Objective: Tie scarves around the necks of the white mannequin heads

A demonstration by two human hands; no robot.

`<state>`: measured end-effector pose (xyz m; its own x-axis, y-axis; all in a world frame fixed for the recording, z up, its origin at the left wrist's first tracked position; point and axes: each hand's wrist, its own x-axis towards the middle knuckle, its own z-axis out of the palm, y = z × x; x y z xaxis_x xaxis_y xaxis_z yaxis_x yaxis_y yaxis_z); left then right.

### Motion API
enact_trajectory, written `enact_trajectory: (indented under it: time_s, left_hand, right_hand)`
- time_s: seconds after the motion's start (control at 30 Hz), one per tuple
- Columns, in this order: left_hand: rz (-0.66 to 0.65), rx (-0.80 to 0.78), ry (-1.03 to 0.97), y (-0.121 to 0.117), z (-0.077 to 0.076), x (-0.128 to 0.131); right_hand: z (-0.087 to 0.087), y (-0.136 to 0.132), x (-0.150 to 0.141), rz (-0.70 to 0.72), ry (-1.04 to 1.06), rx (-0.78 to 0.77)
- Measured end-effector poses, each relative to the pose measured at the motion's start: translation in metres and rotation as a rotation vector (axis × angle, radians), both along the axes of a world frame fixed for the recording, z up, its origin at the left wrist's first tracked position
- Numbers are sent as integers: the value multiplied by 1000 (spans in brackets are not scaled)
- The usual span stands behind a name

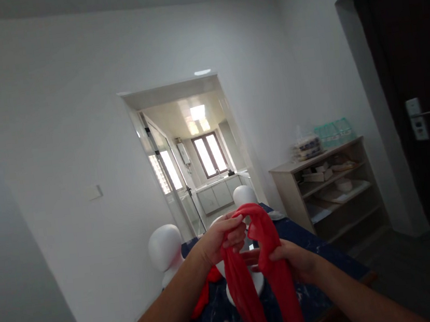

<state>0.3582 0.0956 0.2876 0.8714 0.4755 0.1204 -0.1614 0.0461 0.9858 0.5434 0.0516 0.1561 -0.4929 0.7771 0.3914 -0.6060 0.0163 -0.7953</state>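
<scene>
White head [165, 246]: near your left arm [166, 308]; a wide elbow could knock it.
Left hand [219, 241]: pinches the scarf's loop; slackening could collapse it.
Red scarf [264, 228]: hangs between your hands, before a white base [258, 282]; trailing ends could snag.
Right hand [298, 259]: grips the right strand, thumb in front; uneven pulling could twist it.

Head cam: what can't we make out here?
- Red scarf: head view, lower ends cut off by bottom edge.
- Right hand: head view, fingers partly hidden behind the scarf.
- Middle white form: head view, mostly hidden behind left hand and scarf.
- Packages on shelf unit: head view, contents blurred.
</scene>
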Motion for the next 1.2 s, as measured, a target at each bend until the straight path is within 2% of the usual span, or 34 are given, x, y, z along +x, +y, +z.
enact_trajectory:
  time_s: [0.1,0.23,0.33,0.47,0.57,0.63,0.7,0.8,0.9,1.0,1.1,1.2]
  left_hand:
    - [-3,67,-5,-3,-2,1]
    - [19,92,8,-6,6,4]
    - [11,91,143,-7,18,-1]
    - [-62,142,387,-12,42,-8]
    - [-64,223,480,-21,59,-11]
    - [-11,261,384,-25,66,-13]
    - [81,273,160,-24,66,-16]
    - [205,213,-98,-7,57,-27]
    - [284,218,-109,18,50,-43]
    - [357,505,147,40,56,-63]
    - [498,1006,543,59,72,-84]
    - [729,1459,768,79,84,-105]
  right_hand:
    - [3,6,3,26,76,-31]
    - [10,1,4,-12,8,-40]
    - [23,-4,14,98,-93,49]
    - [48,2,35,71,-283,42]
    - [66,6,49,170,-457,68]
    - [72,5,55,273,-501,115]
    - [71,2,61,312,-479,138]
    - [60,5,70,298,-427,134]
    - [51,23,81,217,-375,113]
    - [53,49,93,115,-342,94]
    - [63,80,105,32,-359,103]
    - [71,115,111,-65,-376,76]
